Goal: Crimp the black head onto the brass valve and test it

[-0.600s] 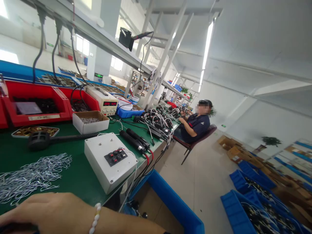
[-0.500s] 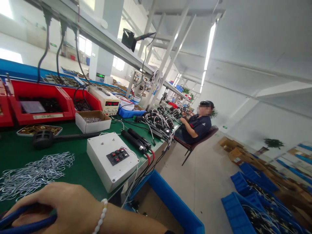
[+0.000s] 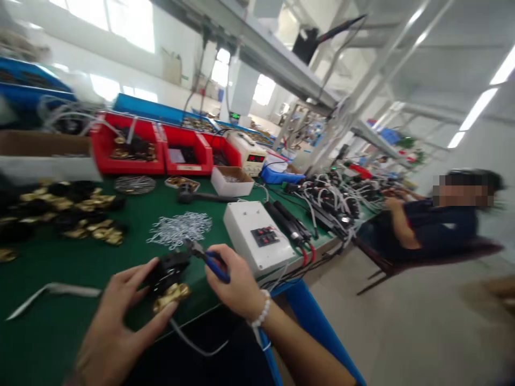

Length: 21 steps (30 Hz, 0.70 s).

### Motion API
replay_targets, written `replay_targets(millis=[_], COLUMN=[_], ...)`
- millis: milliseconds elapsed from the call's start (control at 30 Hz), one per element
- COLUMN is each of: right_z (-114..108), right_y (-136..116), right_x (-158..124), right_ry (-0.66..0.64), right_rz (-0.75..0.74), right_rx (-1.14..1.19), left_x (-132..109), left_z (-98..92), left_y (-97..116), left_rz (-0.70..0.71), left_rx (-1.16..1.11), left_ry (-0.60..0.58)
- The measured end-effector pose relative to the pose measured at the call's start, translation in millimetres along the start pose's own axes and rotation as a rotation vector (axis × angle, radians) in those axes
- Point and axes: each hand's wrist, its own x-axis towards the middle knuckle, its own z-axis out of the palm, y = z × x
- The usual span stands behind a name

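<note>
Both hands meet over the near edge of the green bench [image 3: 132,236]. Curled shut around the blue handles of a pair of pliers [image 3: 207,257], the right hand [image 3: 235,281] points their grey nose left and slightly up toward the black-and-brass part [image 3: 167,279]. The left hand [image 3: 120,316] is spread loosely, its fingers [image 3: 134,271] and thumb cupping that part from the left and below; the thumb tip touches the brass end, while the black body sits between the fingertips and the plier nose. Motion blur hides whether the plier tips actually bite the part or only touch it. A grey wire [image 3: 193,343] trails from under the part and off the bench edge.

Just behind the hands lies a heap of silver wire clips [image 3: 179,229], and to its right a white switch box [image 3: 257,241] with red and black buttons. Two black probes [image 3: 287,222] with red leads lie beside the box. Farther left, a scatter of brass-and-black parts [image 3: 76,212] covers the bench. Red bins [image 3: 161,150] line the back, with a small carton [image 3: 232,181] and a meter [image 3: 247,153] near them. A seated person [image 3: 434,225] works at the far right, well apart.
</note>
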Motion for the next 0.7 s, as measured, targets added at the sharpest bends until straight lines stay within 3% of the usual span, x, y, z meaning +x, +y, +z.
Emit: replay_targets(millis=[67, 133, 267, 300, 333, 433, 500, 633, 700], right_z=[-11, -23, -30, -28, -25, -17, -17, -19, -17], right_y=[2, 4, 4, 5, 5, 9, 10, 10, 9], right_x=[3, 7, 7, 6, 5, 4, 5, 7, 7], right_ry=[-0.078, -0.046, 0.408, 0.443, 0.39, 0.033, -0.051, 0.334, 0.355], right_rz=[-0.053, -0.079, -0.153, -0.169, -0.184, -0.221, -0.228, -0.21, -0.232], right_rx=[0.023, 0.046, 0.087, 0.068, 0.032, -0.101, -0.13, -0.06, -0.049], left_x=[0, 4, 9, 9, 8, 7, 8, 9, 9], left_z=[-5.2, -6.2, -6.2, -6.4, -6.8, -7.8, -8.2, -8.9, -9.1], left_y=[1, 4, 11, 12, 12, 11, 10, 11, 11], left_rz=[0.015, 0.024, 0.026, 0.029, 0.03, 0.02, 0.013, 0.028, 0.036], left_rx=[-0.053, -0.107, -0.138, -0.143, -0.146, -0.162, -0.182, -0.172, -0.16], left_ry=[-0.02, -0.02, -0.058, -0.06, -0.059, -0.061, -0.067, -0.076, -0.076])
